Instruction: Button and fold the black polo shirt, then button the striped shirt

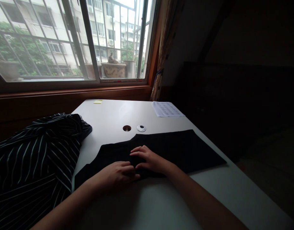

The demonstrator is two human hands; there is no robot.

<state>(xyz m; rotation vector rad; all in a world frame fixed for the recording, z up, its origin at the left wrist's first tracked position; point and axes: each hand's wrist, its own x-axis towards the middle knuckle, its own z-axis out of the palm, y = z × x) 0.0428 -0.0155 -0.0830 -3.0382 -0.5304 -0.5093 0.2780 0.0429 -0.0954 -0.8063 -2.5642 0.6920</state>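
Note:
A black garment point(175, 147) lies spread nearly flat on the white table point(108, 118), its straight wide end to the right and its stepped, narrower end to the left. At its near edge, my left hand point(120, 171) has its fingers curled down on the cloth, thumb pointing right. Just right of it, my right hand point(148, 159) rests on the garment with fingers apart and slightly bent. The two hands almost touch. Shadow hides how much cloth sits under the left fingers.
A dark striped cloth point(41, 153) is heaped at the table's left edge. Behind the garment are a round cable hole point(127, 128) and its white cap point(141, 128). Printed papers point(168, 109) lie at the far right, a yellow note point(98, 102) at the far left.

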